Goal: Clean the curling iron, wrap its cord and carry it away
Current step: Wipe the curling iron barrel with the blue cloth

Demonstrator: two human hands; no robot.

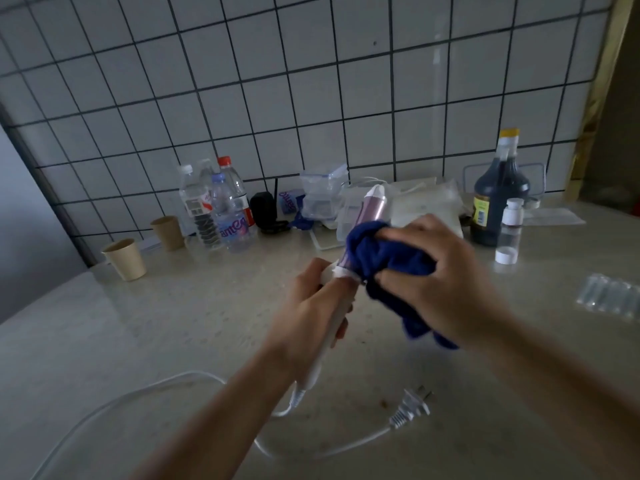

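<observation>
I was in the cleaning step: my left hand (311, 306) was closed around the white handle of the curling iron (372, 206), holding it tilted up over the countertop (138, 341), while my right hand (436, 282) was clenched on a bunched blue cloth (384, 258) pressed around the lower part of the pink barrel. The barrel's tip stood bare above the cloth, so by my reckoning the wiping had more to cover. The white cord (145, 393) lay loose in a curve on the countertop, its plug (412, 407) free, so the wrapping was not yet begun; that next move would call for putting down the cloth and gathering the cord.

Against the tiled wall stood clear plastic water bottles (228, 209), how full I could not tell, two paper cups (124, 259) whose insides were hidden, and a large bottle of dark liquid (498, 199), nearly full.
</observation>
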